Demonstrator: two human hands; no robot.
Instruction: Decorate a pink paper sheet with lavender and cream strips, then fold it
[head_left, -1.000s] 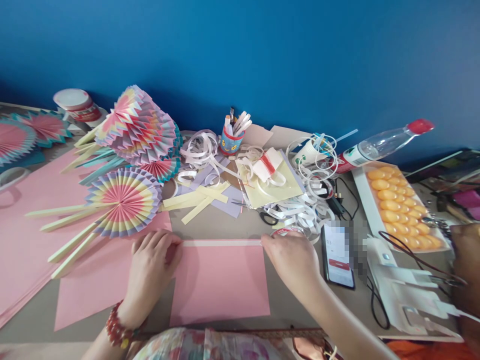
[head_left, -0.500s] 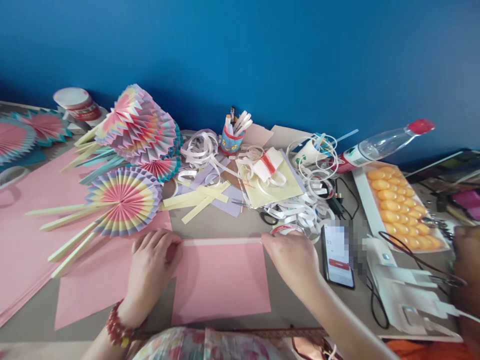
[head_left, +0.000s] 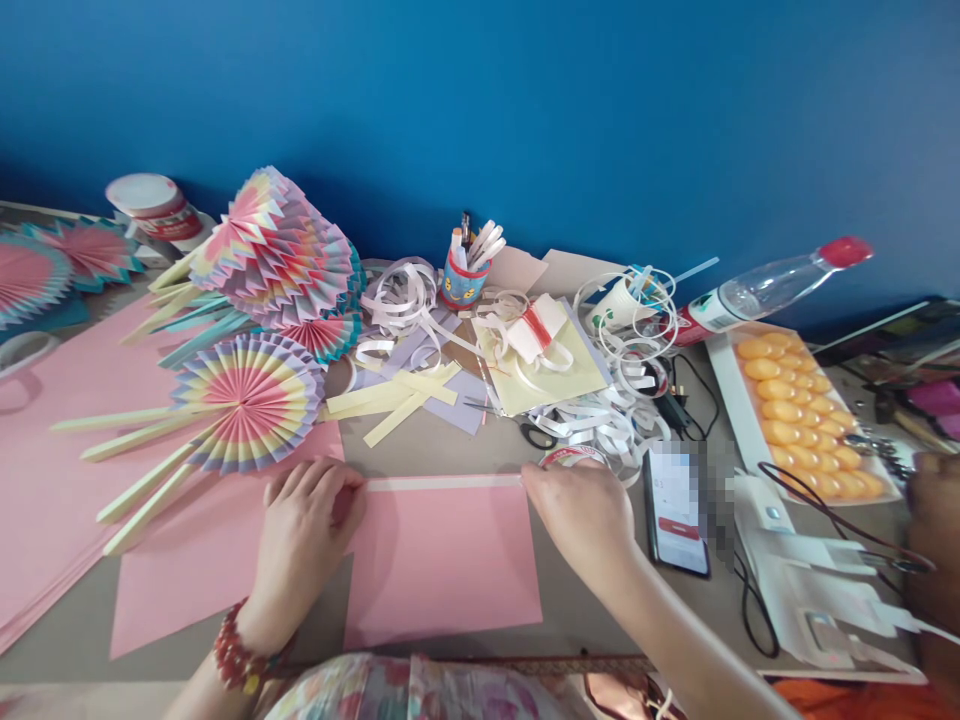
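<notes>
A pink paper sheet (head_left: 442, 560) lies on the table in front of me, its far edge folded over into a narrow strip (head_left: 442, 483). My left hand (head_left: 300, 535) pinches the left end of that fold, fingers closed on the paper. At the right end of the fold my right hand (head_left: 585, 515) presses and pinches the paper in the same way. A beaded red bracelet (head_left: 236, 660) circles my left wrist.
Finished pleated paper fans (head_left: 247, 400) on sticks lie at the left over more pink sheets (head_left: 187, 590). Behind are paper strips (head_left: 397, 395), scissors (head_left: 525, 430), a pen cup (head_left: 463, 280), a tape roll (head_left: 574, 457), a phone (head_left: 675, 510), a bottle (head_left: 765, 290) and an orange tray (head_left: 802, 420). Another person's hand (head_left: 934, 500) shows at the right edge.
</notes>
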